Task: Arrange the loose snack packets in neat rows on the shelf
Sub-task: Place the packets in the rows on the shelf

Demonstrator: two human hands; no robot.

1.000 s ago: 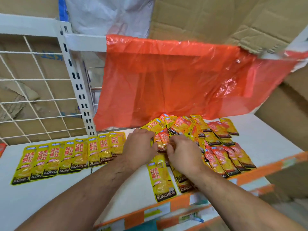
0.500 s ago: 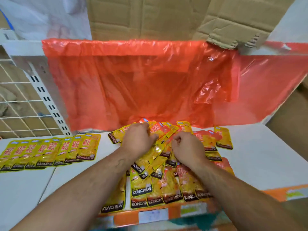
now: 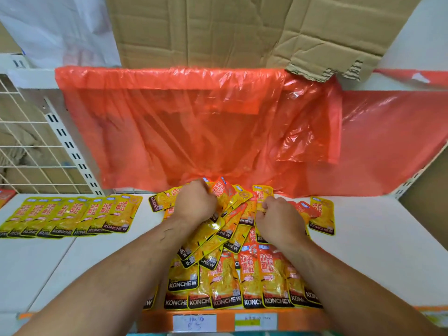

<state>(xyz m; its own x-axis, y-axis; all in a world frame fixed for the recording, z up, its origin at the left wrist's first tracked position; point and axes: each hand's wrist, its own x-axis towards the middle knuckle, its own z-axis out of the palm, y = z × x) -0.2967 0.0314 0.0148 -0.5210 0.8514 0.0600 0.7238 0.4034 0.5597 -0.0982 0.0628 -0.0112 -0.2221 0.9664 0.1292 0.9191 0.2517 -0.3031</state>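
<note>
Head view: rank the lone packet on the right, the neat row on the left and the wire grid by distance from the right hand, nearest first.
1. Lone packet: just right of the right hand, which grips loose packets.
2. Neat row: on the left, beyond the left hand.
3. Wire grid: far left, behind that row.

We are in a shop, at a display shelf (image 3: 375,251). We see white metal shelving: a slotted upright (image 3: 70,146) and a wire grid (image 3: 21,141) behind. An orange strip (image 3: 225,322) along the shelf's front edge carries price labels (image 3: 195,322). Many identical packets (image 3: 228,282), all branded KONCHEW, lie on it, with flattened cardboard (image 3: 206,30) above and a red plastic sheet (image 3: 194,132) hanging over the back.
</note>
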